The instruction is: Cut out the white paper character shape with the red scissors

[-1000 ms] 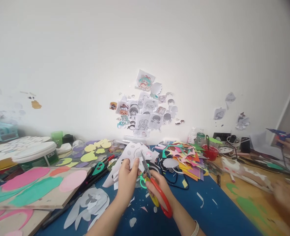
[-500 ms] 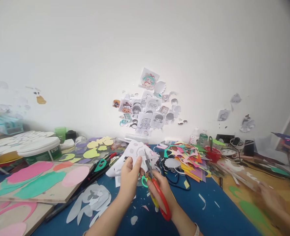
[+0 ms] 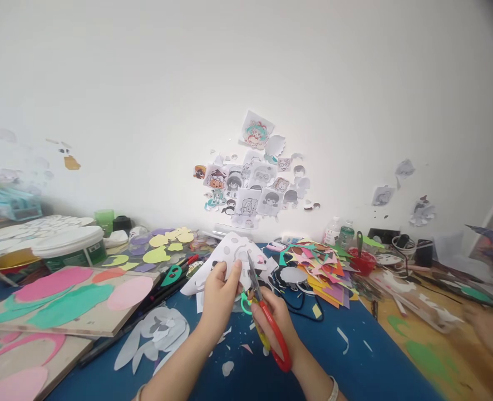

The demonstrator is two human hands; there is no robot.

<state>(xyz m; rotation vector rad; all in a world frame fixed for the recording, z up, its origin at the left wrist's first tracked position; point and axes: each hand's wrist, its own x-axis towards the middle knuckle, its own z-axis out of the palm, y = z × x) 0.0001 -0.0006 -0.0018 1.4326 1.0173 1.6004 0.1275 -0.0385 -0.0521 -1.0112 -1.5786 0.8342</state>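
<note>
My left hand pinches a white sheet of paper with grey spots, thumb on top. In my right hand is a pair of scissors with red handles, its blades pointing up and away at the sheet's right side. Whether the blades are cutting into the paper I cannot tell. Just left of the scissors a green ring-shaped handle shows below the paper. White paper cut-outs lie on the blue mat left of my forearm, and small scraps are scattered under my hands.
Boards with pink and green paper shapes stand at the left, before a white-lidded tub. Coloured paper scraps are heaped at the right. Drawings hang on the wall. Another person's hand is at the right edge.
My hands keep hold of the sheet and scissors in nearly the same place. The view has shifted slightly. At the far right the other person's hand has moved right.
</note>
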